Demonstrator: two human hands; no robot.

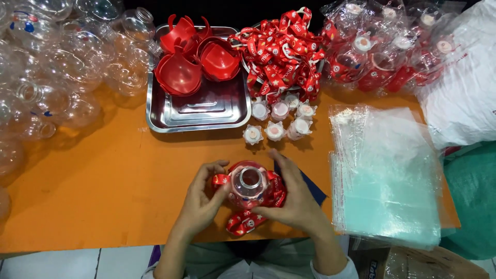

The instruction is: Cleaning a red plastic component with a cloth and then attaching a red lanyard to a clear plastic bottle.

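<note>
Both hands sit closest to the camera, at the near edge of the orange tabletop [103, 196]. Left hand [199, 201] is curled with thumb and fingers pressed on the left side of a clear bottle [250, 182]; right hand [295, 199] cups the bottle's right side, fingers half closed around it. The bottle stands upright with its mouth open and uncapped. A red strap [247, 221] is looped about its neck and trails toward the person.

Beyond the bottle lie small white caps [274, 130] in a loose cluster. Farther beyond it, a steel tray [206, 111] carries red plastic cups [194, 59], with a pile of red straps [283, 51] to the tray's right. Left of the bottle, empty clear bottles [57, 67] are heaped. Right of the bottle lies a stack of clear plastic bags [385, 175].

Judgement: good practice here is to keep the bottle steady and upright, seat the strap evenly without twists, and keep fingertips off the open mouth.
</note>
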